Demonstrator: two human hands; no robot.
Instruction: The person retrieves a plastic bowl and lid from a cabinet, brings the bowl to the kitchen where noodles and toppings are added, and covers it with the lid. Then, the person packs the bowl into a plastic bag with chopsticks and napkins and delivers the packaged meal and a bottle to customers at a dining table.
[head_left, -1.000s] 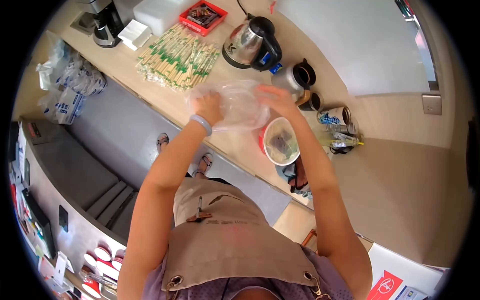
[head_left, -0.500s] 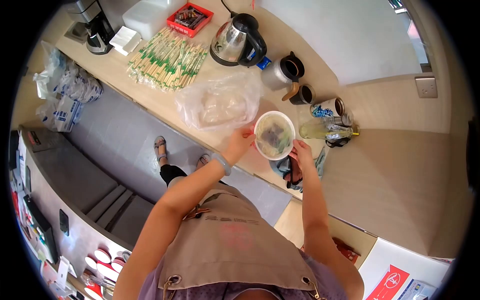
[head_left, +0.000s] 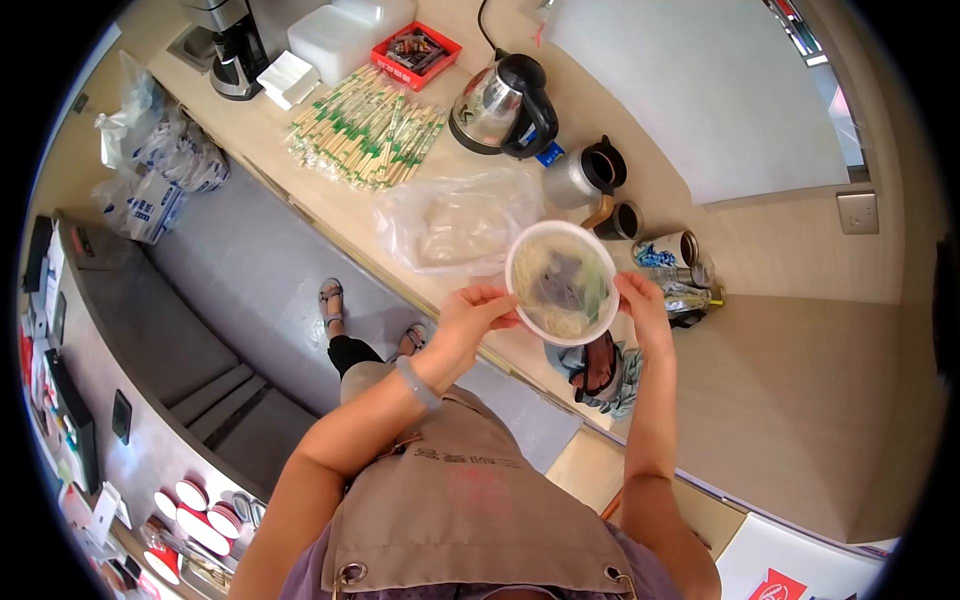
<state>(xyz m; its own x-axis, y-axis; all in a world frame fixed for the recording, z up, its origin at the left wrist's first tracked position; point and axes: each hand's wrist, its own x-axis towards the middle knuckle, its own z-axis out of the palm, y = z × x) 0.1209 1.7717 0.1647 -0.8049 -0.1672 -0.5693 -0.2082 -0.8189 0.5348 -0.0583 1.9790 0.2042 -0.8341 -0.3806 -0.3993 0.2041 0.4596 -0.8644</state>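
Observation:
Between my two hands is a round takeaway bowl (head_left: pixel 562 283) with a clear lid; noodles, something dark and green leaves show through it. My left hand (head_left: pixel 470 322) grips its left rim, thumb on top. On the right rim, the fingers of my right hand (head_left: pixel 642 304) are closed. The bowl is held up above the counter's front edge. Just behind it lies a clear plastic bag (head_left: pixel 455 225), crumpled on the counter. Below my right hand sits a bundle of cloth (head_left: pixel 612 375) with a dark strap.
Wrapped chopsticks (head_left: pixel 370 130) lie in a heap beside a red basket (head_left: pixel 416 56) of packets. An electric kettle (head_left: pixel 503 105), a metal jug (head_left: pixel 580 175) and cans (head_left: pixel 668 250) line the counter's back. White napkins (head_left: pixel 289 80) lie near the coffee maker.
The bowl has come closer to my head and looks larger. Both hands have moved with it, still on its rim. The view has shifted slightly, so the counter items appear lower and further right.

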